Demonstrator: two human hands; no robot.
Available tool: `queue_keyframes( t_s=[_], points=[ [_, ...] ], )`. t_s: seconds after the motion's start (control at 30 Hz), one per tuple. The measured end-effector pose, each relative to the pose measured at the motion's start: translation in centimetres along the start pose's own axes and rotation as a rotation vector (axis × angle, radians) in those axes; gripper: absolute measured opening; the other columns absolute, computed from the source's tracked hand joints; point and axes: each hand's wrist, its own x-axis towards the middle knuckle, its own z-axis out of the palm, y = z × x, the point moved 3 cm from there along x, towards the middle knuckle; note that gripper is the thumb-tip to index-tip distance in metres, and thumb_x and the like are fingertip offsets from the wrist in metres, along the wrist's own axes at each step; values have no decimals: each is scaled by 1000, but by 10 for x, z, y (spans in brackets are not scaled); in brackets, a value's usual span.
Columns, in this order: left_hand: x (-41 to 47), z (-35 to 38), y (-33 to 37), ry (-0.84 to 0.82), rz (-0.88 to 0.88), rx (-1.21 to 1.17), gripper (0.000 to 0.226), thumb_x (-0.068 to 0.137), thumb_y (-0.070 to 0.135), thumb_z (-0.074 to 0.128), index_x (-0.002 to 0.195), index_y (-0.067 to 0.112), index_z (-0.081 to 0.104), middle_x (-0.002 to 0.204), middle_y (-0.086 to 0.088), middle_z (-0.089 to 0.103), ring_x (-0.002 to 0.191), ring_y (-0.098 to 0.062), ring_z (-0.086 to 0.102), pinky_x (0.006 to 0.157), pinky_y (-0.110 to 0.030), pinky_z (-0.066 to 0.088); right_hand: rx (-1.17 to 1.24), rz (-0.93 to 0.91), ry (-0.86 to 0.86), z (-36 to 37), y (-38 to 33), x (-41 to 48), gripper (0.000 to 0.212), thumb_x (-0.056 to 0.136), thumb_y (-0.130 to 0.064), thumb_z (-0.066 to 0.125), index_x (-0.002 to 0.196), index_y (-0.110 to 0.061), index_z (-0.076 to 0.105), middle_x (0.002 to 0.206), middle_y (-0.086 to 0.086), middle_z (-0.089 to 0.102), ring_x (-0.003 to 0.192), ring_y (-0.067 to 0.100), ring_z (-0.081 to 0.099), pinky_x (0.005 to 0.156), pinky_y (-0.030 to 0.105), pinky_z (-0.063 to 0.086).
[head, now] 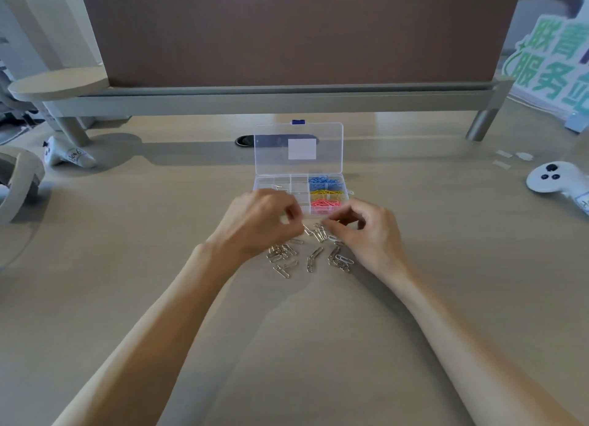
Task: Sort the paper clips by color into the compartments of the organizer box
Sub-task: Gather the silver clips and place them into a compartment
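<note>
Midway across the pale wooden tabletop (127, 266), a little toward its far edge: left hand (261, 221), fingers curled, thumb and forefinger pinched on the end of one of the silver wire paper clips (314, 259). Close beside it, right hand (366, 231), likewise curled, fingertips (328, 224) closed on a small cluster of the same clips at the far side of the pile. Between both wrists and toward the near edge, the other silver clips, loose and partly tangled, flat on the tabletop.

Just beyond the knuckles, clear plastic organizer box (264, 183); touching the hands or not, cannot tell. Transparent lid (271, 151) swung open and standing up on the far side, a white label on it. Within the box's right-hand compartments: blue paper clips (325, 180) farthest, yellow paper clips (326, 194) in the middle, pink paper clips (325, 203) nearest. Left-hand compartments partly hidden behind the left hand; something silver glimpsed in one, too small to tell.

Farther out, near the right edge, white handheld controller with black buttons (554, 178); near the left edge, second white controller (68, 154) beside a grey post. Along the far edge, brown partition panel (299, 30) on a grey rail. Off the far right corner, green-lettered sign (554, 62); off the far left corner, round beige shelf (57, 81).
</note>
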Motion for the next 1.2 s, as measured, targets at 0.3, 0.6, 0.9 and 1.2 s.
queue_keyframes(
  t_s=[0.3, 0.6, 0.9, 1.2],
  points=[
    [40, -2, -71, 180, -384, -381, 8, 89, 23, 62, 85, 21, 69, 83, 10, 66, 64, 6, 54, 59, -7, 36, -58, -18, -62, 49, -4, 78, 6, 79, -19, 77, 77, -18, 72, 71, -6, 70, 69, 12, 66, 70, 36, 56],
    [51, 14, -84, 88, -345, -285, 11, 91, 24, 62, 90, 18, 71, 83, 10, 65, 70, 5, 54, 58, -5, 35, -248, -88, -85, 78, 1, 99, 12, 88, -27, 67, 95, -21, 75, 89, -4, 74, 81, 12, 65, 76, 37, 55],
    [45, 11, -91, 116, -311, -267, 9, 90, 18, 64, 89, 19, 73, 85, 8, 68, 73, 4, 54, 66, -11, 36, -249, -122, -70, 60, -9, 100, 13, 91, -20, 64, 95, -15, 75, 84, -11, 63, 63, -4, 48, 59, 13, 34],
    [37, 7, -84, 198, -310, -163, 14, 93, 21, 59, 100, 26, 70, 92, 17, 64, 78, -7, 55, 70, -29, 48, -205, -89, -31, 22, -7, 75, 11, 90, -21, 64, 93, -20, 74, 89, -9, 70, 76, 2, 58, 71, 12, 43]
  ],
)
